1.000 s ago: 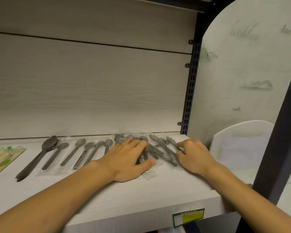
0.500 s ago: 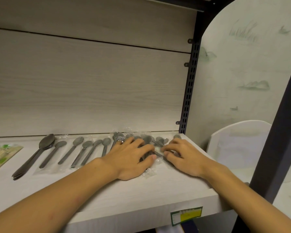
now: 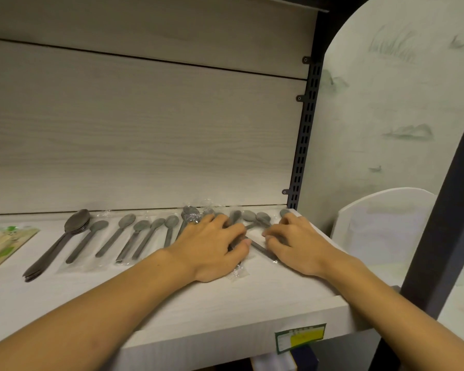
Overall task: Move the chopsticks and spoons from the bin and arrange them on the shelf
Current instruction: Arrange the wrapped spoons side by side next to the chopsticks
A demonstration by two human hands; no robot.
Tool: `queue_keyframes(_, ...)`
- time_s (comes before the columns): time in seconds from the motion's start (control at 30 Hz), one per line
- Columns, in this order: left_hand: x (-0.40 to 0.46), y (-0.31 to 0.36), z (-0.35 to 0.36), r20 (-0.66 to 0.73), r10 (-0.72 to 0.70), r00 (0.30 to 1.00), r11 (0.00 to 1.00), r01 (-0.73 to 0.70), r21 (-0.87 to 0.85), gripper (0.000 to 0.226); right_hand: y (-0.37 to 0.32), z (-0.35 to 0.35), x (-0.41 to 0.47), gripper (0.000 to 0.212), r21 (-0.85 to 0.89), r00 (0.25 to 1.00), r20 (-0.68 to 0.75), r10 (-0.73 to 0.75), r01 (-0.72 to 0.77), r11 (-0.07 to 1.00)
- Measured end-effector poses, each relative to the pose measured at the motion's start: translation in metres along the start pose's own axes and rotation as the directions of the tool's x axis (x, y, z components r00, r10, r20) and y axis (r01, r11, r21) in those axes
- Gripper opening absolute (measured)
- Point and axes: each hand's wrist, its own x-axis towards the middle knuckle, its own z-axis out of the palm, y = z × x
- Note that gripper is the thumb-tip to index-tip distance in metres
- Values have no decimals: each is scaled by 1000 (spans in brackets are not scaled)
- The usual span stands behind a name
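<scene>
A pile of grey spoons in clear wrappers [image 3: 252,218] lies at the right end of the pale wooden shelf [image 3: 172,295]. My left hand [image 3: 212,245] lies on the pile's left side, fingers curled over the handles and thumb against one handle. My right hand [image 3: 298,245] covers the right side, its bent fingers curled over the spoons. To the left, several wrapped spoons [image 3: 134,234] lie in a row, beside a stack of dark larger spoons [image 3: 62,239]. Packs of chopsticks [image 3: 3,245] sit at the far left. The bin is out of view.
A black slotted upright [image 3: 303,135] closes the shelf's right end, with a dark post [image 3: 445,210] nearer me. A white curved panel [image 3: 381,223] stands beyond the right edge. A green and yellow price label [image 3: 300,337] is on the shelf front.
Both hands have drawn closer together over the pile, and the loose spoons on the right have bunched toward the middle. Fingers that lay flat are now bent.
</scene>
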Motion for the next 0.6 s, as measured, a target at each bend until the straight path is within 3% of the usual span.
queue_keyframes(0.13,-2,2,1,-24,-42,999,999,42,-8,34,2,-1,1,32,0,998,-51,48,-48,999)
queue_keyframes(0.23,-3,2,0,68,-27,997,999,25,20,39,-7,1,3,52,-67,999,41,26,-24,997)
queue_keyframes(0.33,-1,3,-2,123,-34,992,999,29,37,41,-15,2,11,50,-112,987,151,64,-48,993)
queue_keyframes(0.6,-5,-3,0,-46,-23,999,998,20,-65,25,1,0,6,49,-60,990,90,109,-103,993)
